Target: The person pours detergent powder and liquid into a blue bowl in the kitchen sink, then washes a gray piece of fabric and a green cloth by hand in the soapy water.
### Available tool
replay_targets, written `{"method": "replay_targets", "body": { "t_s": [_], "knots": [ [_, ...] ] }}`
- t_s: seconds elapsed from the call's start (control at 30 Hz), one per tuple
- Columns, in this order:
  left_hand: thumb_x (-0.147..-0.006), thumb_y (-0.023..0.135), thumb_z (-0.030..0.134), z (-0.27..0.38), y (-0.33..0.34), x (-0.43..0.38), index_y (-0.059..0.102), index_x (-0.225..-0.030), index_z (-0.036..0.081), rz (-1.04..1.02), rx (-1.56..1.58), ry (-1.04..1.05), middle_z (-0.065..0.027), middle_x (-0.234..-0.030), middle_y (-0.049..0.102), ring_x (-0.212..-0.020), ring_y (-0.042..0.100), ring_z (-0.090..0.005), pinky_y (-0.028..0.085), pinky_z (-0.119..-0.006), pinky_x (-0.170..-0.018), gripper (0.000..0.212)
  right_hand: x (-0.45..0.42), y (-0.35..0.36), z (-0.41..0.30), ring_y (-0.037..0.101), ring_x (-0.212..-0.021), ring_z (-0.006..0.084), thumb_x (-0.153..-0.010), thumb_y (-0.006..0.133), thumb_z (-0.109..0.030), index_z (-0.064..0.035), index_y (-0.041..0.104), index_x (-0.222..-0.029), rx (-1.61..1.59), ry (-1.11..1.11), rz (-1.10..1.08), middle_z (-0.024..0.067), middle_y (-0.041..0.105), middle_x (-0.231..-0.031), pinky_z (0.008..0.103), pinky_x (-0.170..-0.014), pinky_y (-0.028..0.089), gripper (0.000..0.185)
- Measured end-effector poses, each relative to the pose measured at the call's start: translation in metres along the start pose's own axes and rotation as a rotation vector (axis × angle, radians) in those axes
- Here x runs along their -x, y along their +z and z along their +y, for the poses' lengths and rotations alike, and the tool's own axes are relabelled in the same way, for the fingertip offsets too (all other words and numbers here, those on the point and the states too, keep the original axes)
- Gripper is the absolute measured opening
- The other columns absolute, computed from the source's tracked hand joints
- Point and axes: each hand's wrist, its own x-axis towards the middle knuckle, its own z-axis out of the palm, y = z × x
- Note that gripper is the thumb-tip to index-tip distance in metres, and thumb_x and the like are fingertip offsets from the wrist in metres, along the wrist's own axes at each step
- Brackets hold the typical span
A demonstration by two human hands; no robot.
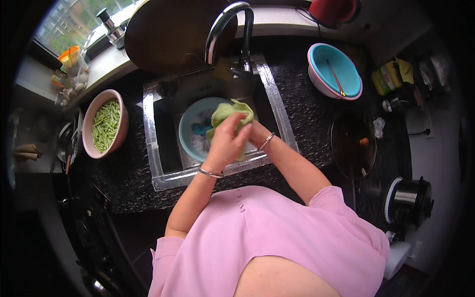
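My left hand [227,139] and my right hand [257,134] are close together over the sink, both gripping a crumpled light green cloth [224,111]. The right hand's fingers are largely hidden behind the left hand and the cloth. Below them a round blue-green basin [185,142] stands in the sink [167,163]; it holds cloudy liquid and a darker teal thing [200,128], perhaps a cloth. A chrome faucet [213,41] arches above the basin's far side. Each wrist wears a silver bangle.
A pink bowl [123,133] of cut green beans stands left of the sink. Back right are nested blue and pink basins [315,70] with chopsticks [336,80] inside. A glass lid [352,148] lies on the right counter, nearer than the basins. A large round brown board [167,33] leans behind the sink.
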Motion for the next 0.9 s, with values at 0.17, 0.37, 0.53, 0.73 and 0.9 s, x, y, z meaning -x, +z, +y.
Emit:
{"method": "replay_targets", "body": {
  "t_s": [0.17,0.37,0.53,0.73,0.9],
  "knots": [
    [-0.082,0.058,0.011,0.040,-0.001,0.001,0.057,-0.098,0.002,-0.067,-0.342,0.217,-0.0155,-0.085,0.060,-0.079,0.059,-0.0332,0.046,-0.035,-0.068,0.018,0.024,0.011,-0.021,0.055,-0.100,0.0190,-0.092,0.041,-0.039,-0.0055,0.049,-0.116,-0.554,-0.096,-0.077,0.0080,0.055,-0.112,0.0330,-0.088,0.045,0.042],
    [-0.082,0.059,0.005,0.100,-0.032,-0.041,0.061,-0.101,0.003,-0.011,-0.233,0.363,-0.0050,-0.080,0.060,-0.066,0.055,-0.0103,0.044,-0.024,-0.058,0.019,0.015,-0.021,-0.098,0.047,-0.110,0.0189,-0.091,0.041,-0.048,-0.0044,0.040,-0.125,-0.060,-0.744,0.337,0.0071,0.048,-0.118,0.0325,-0.095,0.038,0.056],
    [-0.087,0.058,0.021,0.143,-0.096,-0.155,0.060,-0.103,0.000,0.009,0.271,0.254,-0.0072,-0.088,0.064,-0.073,0.060,-0.0104,0.053,-0.023,-0.066,0.027,-0.047,-0.021,-0.230,0.051,-0.091,0.0312,-0.080,0.057,-0.028,-0.0034,0.055,-0.093,1.554,-1.152,0.906,0.0157,0.052,-0.099,0.0434,-0.078,0.044,0.027],
    [-0.078,0.066,0.026,0.029,-0.155,-0.208,0.057,-0.109,-0.003,0.296,-0.318,0.007,-0.0132,-0.090,0.063,-0.084,0.060,-0.0174,0.047,-0.029,-0.076,0.043,-0.086,-0.020,-0.217,0.058,-0.077,0.0302,-0.080,0.056,-0.023,-0.0054,0.059,-0.093,1.685,-1.137,0.710,0.0127,0.058,-0.082,0.0393,-0.069,0.047,0.022],
    [-0.087,0.056,0.024,-0.038,-0.138,-0.091,0.050,-0.115,0.005,0.443,0.304,-0.296,-0.0087,-0.102,0.057,-0.096,0.055,-0.0180,0.048,-0.031,-0.077,0.034,-0.054,-0.039,-0.073,0.057,-0.084,0.0308,-0.078,0.058,-0.013,-0.0032,0.056,-0.099,1.405,-0.709,0.367,0.0129,0.057,-0.092,0.0371,-0.071,0.047,0.023]
  ]
}}
